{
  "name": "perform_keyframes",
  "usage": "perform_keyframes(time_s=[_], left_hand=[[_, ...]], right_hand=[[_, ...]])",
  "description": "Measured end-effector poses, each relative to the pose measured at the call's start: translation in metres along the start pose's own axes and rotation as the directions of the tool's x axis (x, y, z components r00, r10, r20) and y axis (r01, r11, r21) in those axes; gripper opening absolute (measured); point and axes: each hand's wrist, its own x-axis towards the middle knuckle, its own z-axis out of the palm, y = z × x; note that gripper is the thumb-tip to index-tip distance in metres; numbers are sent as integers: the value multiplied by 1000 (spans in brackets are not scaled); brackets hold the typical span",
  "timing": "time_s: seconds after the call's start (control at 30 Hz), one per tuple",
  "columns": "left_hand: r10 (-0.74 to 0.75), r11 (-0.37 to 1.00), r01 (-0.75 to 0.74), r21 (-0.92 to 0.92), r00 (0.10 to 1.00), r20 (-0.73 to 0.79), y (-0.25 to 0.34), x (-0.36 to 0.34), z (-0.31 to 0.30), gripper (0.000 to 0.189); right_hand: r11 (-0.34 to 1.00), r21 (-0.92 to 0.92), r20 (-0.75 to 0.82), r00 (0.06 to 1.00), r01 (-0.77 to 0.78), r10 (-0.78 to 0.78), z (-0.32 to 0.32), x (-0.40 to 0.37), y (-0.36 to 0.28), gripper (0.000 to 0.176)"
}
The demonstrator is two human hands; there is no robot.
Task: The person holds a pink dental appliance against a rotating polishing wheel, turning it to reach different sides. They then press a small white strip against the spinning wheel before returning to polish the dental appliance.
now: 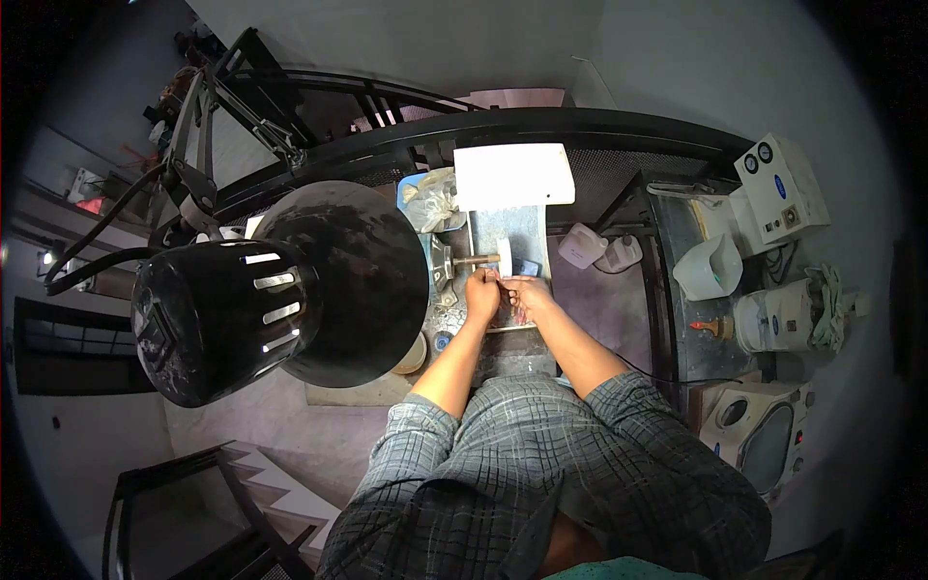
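Observation:
A round white wheel (505, 258) sits on the end of a horizontal spindle (476, 260), which comes out of a metal machine body (442, 271) on the left. Just below the wheel, my left hand (482, 294) has its fingers curled closed. Beside it, my right hand (527, 294) is closed too, its fingertips meeting the left ones. Whatever they pinch between them is too small and hidden to name. A small blue item (528, 269) lies behind my right hand, and a white cover panel (514, 177) stands at the back of the metal tray (517, 224).
A large black lamp (338, 280) fills the left side near my left arm. Plastic bags (432, 201) lie in a blue container behind the machine. To the right, a side bench (677, 280) carries a white scoop-shaped container (708, 268) and white machines (781, 193). White jugs (583, 246) stand between.

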Motion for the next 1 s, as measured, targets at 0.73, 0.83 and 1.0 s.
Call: perform_keyframes(time_s=[0.73,0.83,1.0], left_hand=[[53,941,-5,-338,990,133,68,-37,-62,22],[213,866,-156,-476,975,69,124,-77,-96,19],[411,766,-382,-517,909,-62,168,-117,-124,20]], right_hand=[[956,-67,183,945,287,-271,49,-78,-39,16],[877,-61,380,824,476,-420,69,-131,-71,17],[783,-139,481,732,607,-482,92,-186,-102,15]])
